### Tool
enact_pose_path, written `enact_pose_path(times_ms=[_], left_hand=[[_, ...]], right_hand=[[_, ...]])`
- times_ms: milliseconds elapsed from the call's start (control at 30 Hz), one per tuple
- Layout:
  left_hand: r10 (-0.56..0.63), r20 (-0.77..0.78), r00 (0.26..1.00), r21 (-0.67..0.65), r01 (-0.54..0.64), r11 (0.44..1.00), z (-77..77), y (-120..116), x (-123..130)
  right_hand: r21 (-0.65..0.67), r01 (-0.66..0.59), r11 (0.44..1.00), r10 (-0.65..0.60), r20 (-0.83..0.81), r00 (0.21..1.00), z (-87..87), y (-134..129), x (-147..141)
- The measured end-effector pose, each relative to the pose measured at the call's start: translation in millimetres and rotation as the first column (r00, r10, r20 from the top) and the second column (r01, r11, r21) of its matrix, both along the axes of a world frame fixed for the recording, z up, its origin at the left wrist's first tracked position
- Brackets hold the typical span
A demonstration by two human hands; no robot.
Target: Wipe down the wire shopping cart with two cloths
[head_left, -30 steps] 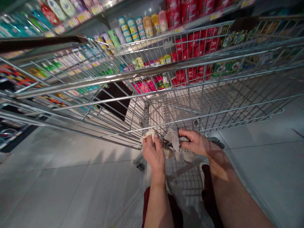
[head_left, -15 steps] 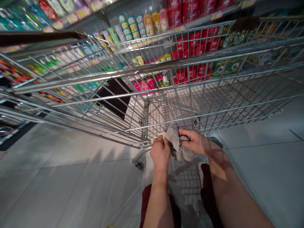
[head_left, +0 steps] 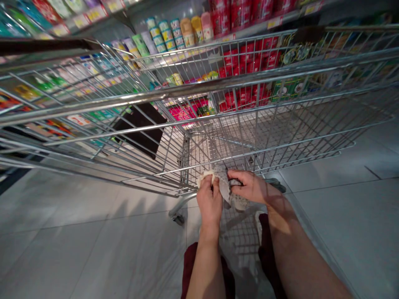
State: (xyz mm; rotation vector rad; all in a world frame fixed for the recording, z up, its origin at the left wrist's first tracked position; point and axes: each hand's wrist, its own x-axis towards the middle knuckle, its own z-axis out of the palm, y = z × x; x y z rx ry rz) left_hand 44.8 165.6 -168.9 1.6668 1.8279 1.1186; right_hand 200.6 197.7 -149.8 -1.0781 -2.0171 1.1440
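Note:
In front of the shopping cart (head_left: 174,94), my left hand (head_left: 209,202) pinches a cream-coloured part of a speckled grey-white cloth (head_left: 223,187). My right hand (head_left: 249,185) grips the cloth's other side with thumb and fingers curled. Between both hands the fabric is bunched, and a portion hangs below them. The fingertips are partly hidden in its folds. Just beyond the hands rise the wire bars of the cart's near side.
Behind the cart, store shelves (head_left: 215,45) carry several bottles, canisters and red packages (head_left: 240,16). A dark panel (head_left: 140,129) shows at the cart's left part. A caster wheel (head_left: 177,218) rests on the tiled floor (head_left: 124,249) near my legs.
The camera view has shifted slightly, so the cart and shelves appear further left. Both hands keep hold of the cloth, whose folds have changed shape, with more cream fabric showing at my left hand.

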Motion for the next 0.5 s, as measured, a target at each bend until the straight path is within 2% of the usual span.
enact_pose_path(times_ms=[67, 133, 233, 300, 333, 400, 467, 500], left_hand=[[-0.035, -0.076, 0.997, -0.098, 0.027, 0.995, -2.2, 0, 0], [-0.012, -0.15, 0.989, -0.095, -0.002, 0.995, -1.7, -2, 1], [0.093, -0.143, 0.985, 0.136, -0.074, 0.988, 3.5, -6, 2], [0.122, -0.075, 0.99, 0.338, -0.09, 0.937, 7.9, -10, 4], [0.116, -0.052, 0.992, 0.417, -0.084, 0.905, 9.6, -12, 4], [0.076, -0.057, 0.996, 0.5, -0.037, 0.865, 10.9, -15, 7], [0.017, -0.081, 0.997, 0.497, 0.026, 0.867, 9.3, -15, 10], [-0.008, -0.082, 0.997, 0.476, 0.046, 0.878, 7.9, -15, 12]], right_hand=[[0.009, -0.005, 1.0, 0.005, -0.011, 1.0, -0.3, 0, 1], [-0.005, 0.011, 1.0, -0.011, -0.017, 1.0, 0.3, 0, 5], [-0.079, 0.112, 0.991, -0.115, -0.043, 0.992, 3.0, -3, 15], [-0.09, 0.252, 0.964, -0.261, -0.119, 0.958, 5.4, -5, 22], [-0.069, 0.345, 0.936, -0.352, -0.181, 0.918, 6.5, -6, 23], [-0.017, 0.539, 0.842, -0.516, -0.321, 0.794, 7.8, -9, 22], [0.005, 0.667, 0.745, -0.601, -0.429, 0.674, 7.7, -11, 15], [0.007, 0.696, 0.718, -0.617, -0.456, 0.641, 7.3, -12, 11]])
